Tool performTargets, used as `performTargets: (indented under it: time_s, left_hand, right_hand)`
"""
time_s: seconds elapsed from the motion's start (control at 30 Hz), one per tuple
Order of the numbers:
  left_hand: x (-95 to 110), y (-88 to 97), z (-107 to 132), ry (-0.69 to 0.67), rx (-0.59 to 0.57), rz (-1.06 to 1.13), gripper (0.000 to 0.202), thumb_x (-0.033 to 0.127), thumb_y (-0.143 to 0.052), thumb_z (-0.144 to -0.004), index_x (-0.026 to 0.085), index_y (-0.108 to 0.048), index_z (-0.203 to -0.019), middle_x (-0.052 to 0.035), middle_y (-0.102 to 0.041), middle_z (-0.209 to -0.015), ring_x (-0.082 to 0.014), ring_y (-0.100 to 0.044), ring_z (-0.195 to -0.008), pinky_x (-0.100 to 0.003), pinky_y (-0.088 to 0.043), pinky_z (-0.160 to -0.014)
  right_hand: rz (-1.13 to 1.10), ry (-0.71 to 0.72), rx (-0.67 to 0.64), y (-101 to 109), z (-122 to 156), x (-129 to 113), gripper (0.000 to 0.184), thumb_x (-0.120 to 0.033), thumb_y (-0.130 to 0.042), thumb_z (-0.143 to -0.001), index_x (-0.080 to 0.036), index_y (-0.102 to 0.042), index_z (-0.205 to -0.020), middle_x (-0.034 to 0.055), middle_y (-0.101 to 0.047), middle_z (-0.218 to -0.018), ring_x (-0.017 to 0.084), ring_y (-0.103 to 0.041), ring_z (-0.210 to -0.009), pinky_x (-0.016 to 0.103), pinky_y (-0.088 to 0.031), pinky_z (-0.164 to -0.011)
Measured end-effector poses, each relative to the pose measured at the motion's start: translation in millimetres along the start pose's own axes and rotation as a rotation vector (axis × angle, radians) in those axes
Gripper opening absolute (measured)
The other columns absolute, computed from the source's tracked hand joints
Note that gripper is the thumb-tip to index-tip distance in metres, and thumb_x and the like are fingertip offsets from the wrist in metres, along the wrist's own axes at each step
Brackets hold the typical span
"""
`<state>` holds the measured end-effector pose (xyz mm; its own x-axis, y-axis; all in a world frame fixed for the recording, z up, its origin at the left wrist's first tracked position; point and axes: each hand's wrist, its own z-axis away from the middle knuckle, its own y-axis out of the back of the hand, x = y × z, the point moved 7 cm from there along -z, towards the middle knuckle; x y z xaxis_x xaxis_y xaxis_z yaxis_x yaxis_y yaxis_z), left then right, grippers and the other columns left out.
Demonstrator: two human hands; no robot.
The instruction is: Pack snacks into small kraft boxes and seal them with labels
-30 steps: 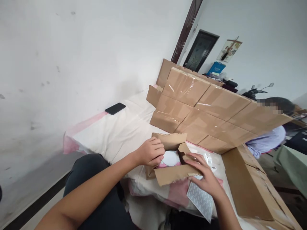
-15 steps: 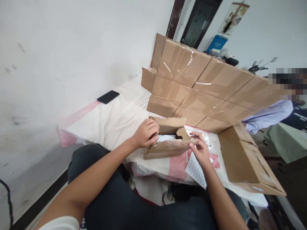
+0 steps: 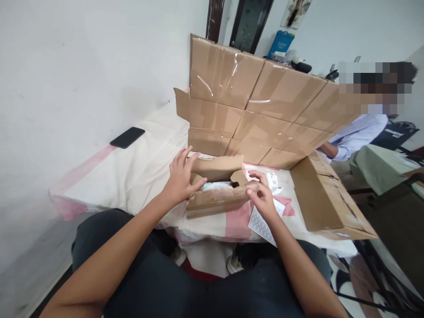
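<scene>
A small cardboard box [image 3: 215, 205] with torn-edged flaps stands open on the cloth in front of me. Inside it lies something pale blue and white [image 3: 217, 186], mostly hidden by the front wall. My left hand [image 3: 183, 176] is at the box's left end, fingers spread and thumb touching the short end flap. At the right end, my right hand [image 3: 261, 196] holds the corner of the front flap between thumb and bent fingers. Under my right wrist is a white sheet with a printed grid [image 3: 265, 223]. A white plastic piece [image 3: 274, 183] lies beyond that hand.
A tall taped cardboard panel [image 3: 261, 97] stands behind the box, with a cardboard side [image 3: 319, 198] at right. A black phone [image 3: 127, 137] lies on the cloth [image 3: 155, 145] by the wall. Behind the panel is a person in a light shirt [image 3: 359, 137].
My left hand has opened from a closed grip, its fingers now spread over the box's left end. The left end flap now shows. My right fingers have bent closer to the flap. The view has shifted.
</scene>
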<state>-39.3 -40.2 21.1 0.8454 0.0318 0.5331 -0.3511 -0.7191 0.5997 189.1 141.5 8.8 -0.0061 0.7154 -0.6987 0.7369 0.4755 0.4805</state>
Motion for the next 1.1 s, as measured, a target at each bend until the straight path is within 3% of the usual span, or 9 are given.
performTargets:
  time_s: [0.13, 0.2, 0.3, 0.43, 0.53, 0.63, 0.7, 0.83, 1.1]
  left_hand:
    - [4, 7.1, 0, 0.045, -0.149, 0.249, 0.048, 0.043, -0.043, -0.102, 0.022, -0.047, -0.145, -0.0103, -0.07, -0.125, -0.0239, -0.066, -0.113, -0.04, -0.051, -0.099]
    - [25, 0.5, 8, -0.074, -0.29, 0.146, 0.043, 0.042, -0.043, -0.103, 0.023, -0.055, -0.14, -0.0083, -0.074, -0.118, -0.0243, -0.068, -0.108, -0.04, -0.052, -0.096]
    - [59, -17.9, 29, -0.277, -0.376, -0.212, 0.045, 0.045, -0.059, -0.095, 0.019, -0.064, -0.132, -0.0158, -0.067, -0.133, -0.0367, -0.061, -0.121, -0.053, -0.049, -0.1]
    - [69, -34.2, 45, -0.316, -0.381, -0.42, 0.055, 0.033, -0.066, -0.091, 0.017, -0.058, -0.142, -0.0184, -0.057, -0.146, -0.0417, -0.055, -0.129, -0.055, -0.049, -0.1]
    - [56, -35.0, 43, -0.321, -0.406, -0.405, 0.055, 0.033, -0.063, -0.093, 0.019, -0.055, -0.146, -0.0143, -0.055, -0.15, -0.0393, -0.053, -0.132, -0.053, -0.048, -0.104]
    - [43, -34.1, 37, -0.337, -0.433, -0.393, 0.056, 0.037, -0.06, -0.095, 0.019, -0.054, -0.148, -0.0118, -0.051, -0.154, -0.0389, -0.05, -0.136, -0.054, -0.046, -0.107]
    - [39, -34.0, 35, -0.346, -0.449, -0.382, 0.057, 0.039, -0.058, -0.095, 0.021, -0.052, -0.149, -0.0102, -0.049, -0.156, -0.0379, -0.049, -0.138, -0.053, -0.046, -0.108]
    - [39, -33.0, 38, -0.362, -0.456, -0.392, 0.057, 0.039, -0.055, -0.097, 0.023, -0.049, -0.151, -0.009, -0.047, -0.158, -0.0371, -0.047, -0.14, -0.052, -0.046, -0.107]
    - [40, -33.0, 43, -0.385, -0.46, -0.429, 0.056, 0.039, -0.053, -0.098, 0.021, -0.049, -0.151, -0.008, -0.044, -0.16, -0.037, -0.046, -0.14, -0.051, -0.045, -0.107]
  right_hand:
    - [0.116, -0.165, 0.135, -12, 11, 7, 0.056, -0.035, -0.068, -0.083, -0.029, -0.053, -0.137, 0.0119, -0.043, -0.139, 0.029, -0.049, -0.128, 0.049, -0.05, -0.102]
    - [0.101, -0.193, 0.141, -22, 16, 6, 0.053, -0.032, -0.064, -0.085, -0.029, -0.051, -0.137, 0.0114, -0.044, -0.138, 0.026, -0.054, -0.121, 0.045, -0.051, -0.099]
    - [0.081, -0.193, 0.184, -18, 15, 13, 0.045, -0.035, -0.061, -0.088, -0.025, -0.052, -0.131, 0.0115, -0.05, -0.133, 0.023, -0.058, -0.113, 0.039, -0.052, -0.094]
    - [0.253, -0.292, 0.289, 43, -5, 61, 0.03, -0.043, -0.048, -0.096, -0.019, -0.064, -0.106, 0.01, -0.065, -0.111, 0.024, -0.06, -0.106, 0.037, -0.049, -0.095]
    - [0.394, -0.682, 0.366, 108, -4, 120, 0.035, -0.045, -0.047, -0.097, -0.017, -0.066, -0.089, 0.011, -0.068, -0.1, 0.025, -0.06, -0.103, 0.033, -0.048, -0.092]
    - [0.3, -1.079, 0.343, 136, 15, 162, 0.042, -0.045, -0.044, -0.099, -0.016, -0.067, -0.081, 0.011, -0.07, -0.094, 0.021, -0.063, -0.087, 0.029, -0.049, -0.078]
    - [0.251, -1.177, 0.338, 136, 22, 171, 0.045, -0.047, -0.044, -0.099, -0.015, -0.067, -0.077, 0.012, -0.07, -0.09, 0.02, -0.063, -0.078, 0.029, -0.049, -0.072]
    - [0.262, -1.174, 0.37, 127, 24, 171, 0.04, -0.046, -0.051, -0.096, -0.014, -0.066, -0.08, 0.0131, -0.072, -0.087, 0.02, -0.063, -0.077, 0.028, -0.048, -0.069]
    - [0.286, -1.194, 0.279, 129, 20, 169, 0.018, -0.027, -0.074, -0.079, -0.013, -0.066, -0.071, 0.0062, -0.065, -0.061, 0.017, -0.06, -0.062, 0.026, -0.047, -0.063]
